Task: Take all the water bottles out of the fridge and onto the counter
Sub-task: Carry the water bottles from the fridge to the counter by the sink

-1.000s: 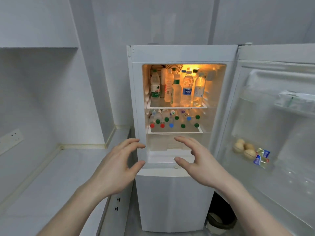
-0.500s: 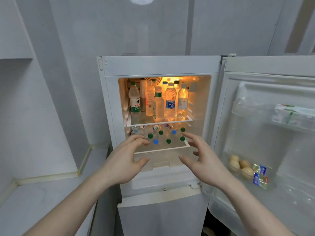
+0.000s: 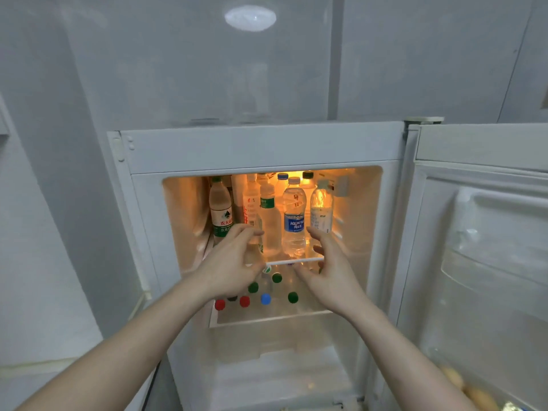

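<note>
The white fridge [image 3: 261,146] stands open, lit orange inside. Several water bottles stand upright on its top shelf [image 3: 299,261], among them a green-labelled bottle [image 3: 221,210] at the left and a blue-labelled Aquafina bottle [image 3: 294,221] in the middle. Below, more bottles lie with their caps toward me, such as a red cap [image 3: 219,304] and a blue cap [image 3: 265,299]. My left hand [image 3: 234,262] and my right hand [image 3: 332,268] are both at the top shelf's front edge, fingers spread, holding nothing. A clear bottle [image 3: 271,223] stands between them.
The fridge door [image 3: 480,232] hangs open at the right, with eggs [image 3: 462,384] in its lower rack. A white counter [image 3: 35,378] lies at the lower left, beside a white wall. A round ceiling lamp [image 3: 250,17] is overhead.
Both hands have moved up and forward from in front of the lower shelf to the top shelf's edge. My view has come closer to the fridge and tilted up.
</note>
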The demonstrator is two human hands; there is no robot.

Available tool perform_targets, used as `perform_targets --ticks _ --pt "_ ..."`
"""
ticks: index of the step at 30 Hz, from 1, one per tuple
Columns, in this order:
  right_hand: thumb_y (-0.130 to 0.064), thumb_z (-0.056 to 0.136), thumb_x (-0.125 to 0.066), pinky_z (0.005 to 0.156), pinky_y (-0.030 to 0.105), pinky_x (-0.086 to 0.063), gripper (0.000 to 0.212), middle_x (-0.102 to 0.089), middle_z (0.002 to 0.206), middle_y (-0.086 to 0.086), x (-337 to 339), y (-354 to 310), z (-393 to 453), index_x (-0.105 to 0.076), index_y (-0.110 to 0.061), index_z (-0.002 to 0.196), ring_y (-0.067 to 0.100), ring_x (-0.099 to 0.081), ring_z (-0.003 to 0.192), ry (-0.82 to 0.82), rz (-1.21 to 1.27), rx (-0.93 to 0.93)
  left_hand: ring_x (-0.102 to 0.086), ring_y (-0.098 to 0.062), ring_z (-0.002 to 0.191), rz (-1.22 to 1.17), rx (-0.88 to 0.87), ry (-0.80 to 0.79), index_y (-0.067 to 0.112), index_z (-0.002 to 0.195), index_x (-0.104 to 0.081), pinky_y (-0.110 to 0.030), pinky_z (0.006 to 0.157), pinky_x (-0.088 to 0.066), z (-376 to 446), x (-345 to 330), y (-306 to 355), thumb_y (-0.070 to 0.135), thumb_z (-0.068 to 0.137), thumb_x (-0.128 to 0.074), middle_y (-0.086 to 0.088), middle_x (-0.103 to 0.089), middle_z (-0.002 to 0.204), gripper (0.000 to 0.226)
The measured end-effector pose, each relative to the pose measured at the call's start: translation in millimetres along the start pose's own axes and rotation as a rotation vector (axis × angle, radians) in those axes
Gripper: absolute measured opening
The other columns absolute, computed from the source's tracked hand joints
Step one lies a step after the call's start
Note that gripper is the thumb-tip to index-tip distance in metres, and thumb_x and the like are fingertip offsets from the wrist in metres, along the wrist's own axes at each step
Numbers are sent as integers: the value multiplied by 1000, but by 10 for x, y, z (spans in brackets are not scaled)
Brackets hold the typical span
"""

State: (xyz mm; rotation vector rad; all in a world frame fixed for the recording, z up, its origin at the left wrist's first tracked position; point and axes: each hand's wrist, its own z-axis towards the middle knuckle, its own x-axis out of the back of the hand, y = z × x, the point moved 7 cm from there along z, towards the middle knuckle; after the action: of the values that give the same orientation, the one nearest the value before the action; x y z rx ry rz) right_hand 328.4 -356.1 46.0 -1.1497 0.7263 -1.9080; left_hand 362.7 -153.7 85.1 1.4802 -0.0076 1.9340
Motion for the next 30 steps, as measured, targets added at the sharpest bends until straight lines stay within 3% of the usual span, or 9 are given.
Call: perform_targets --ticks 4,7,10,12,15,19,24,30 --pt "-22 93 -77 111 30 -42 77 -42 157 -13 -92 133 479 -35 -35 156 5 -44 133 37 63 -7 -46 -15 138 57 25 32 29 156 -33 -26 106 -43 577 -126 -106 32 89 -73 6 -23 164 78" --pt "-19 93 -76 103 23 -37 76 -43 148 -17 -154 212 729 -35 -31 156 1 -41 126 89 118 -12 -37 -25 147 99 58 64 26 158 -26 -33 116 -37 929 -193 -168 26 92 -71 1 -14 168 81" --pt "-17 93 -75 97 17 -37 77 -39 138 -20 -247 345 942 -33 -29 157 1 -40 125 130 163 -45 -41 -33 144 153 61 88 30 159 -19 -41 114 -44 1270 -225 -209 22 92 -68 5 -7 167 84" --pt "-14 91 -76 92 11 -38 80 -41 138 -19 -335 427 1070 -33 -29 157 4 -43 127 150 197 -51 -27 -31 151 217 75 85 31 161 -12 -44 114 -44 1475 -236 -242 21 94 -63 7 0 168 85" --pt "-15 90 -75 101 24 -45 79 -45 143 -14 -436 520 1223 -34 -33 155 10 -45 132 188 214 -26 -15 -28 155 291 103 47 31 163 -4 -43 118 -37 1661 -269 -279 19 97 -57 8 4 171 85" --pt "-16 92 -74 107 42 -53 78 -49 147 -4 -540 646 1379 -34 -33 156 18 -47 136 219 213 -37 -35 -30 146 296 102 84 28 161 -18 -43 112 -45 1738 -292 -305 13 97 -59 4 -18 169 78" --pt "-18 96 -72 111 42 -51 76 -47 152 -1 -638 762 1494 -30 -29 158 19 -46 139 274 216 -52 -52 -31 127 268 61 171 24 148 -38 -43 97 -52 1773 -241 -278 8 95 -63 0 -40 154 61" --pt "-13 101 -65 108 43 -49 64 -43 152 7 -720 894 1572 -33 -19 156 27 -44 141 307 121 -75 -61 -30 112 192 31 274 20 133 -45 -37 79 -51 1747 -245 -156 6 92 -66 -2 -46 142 48"
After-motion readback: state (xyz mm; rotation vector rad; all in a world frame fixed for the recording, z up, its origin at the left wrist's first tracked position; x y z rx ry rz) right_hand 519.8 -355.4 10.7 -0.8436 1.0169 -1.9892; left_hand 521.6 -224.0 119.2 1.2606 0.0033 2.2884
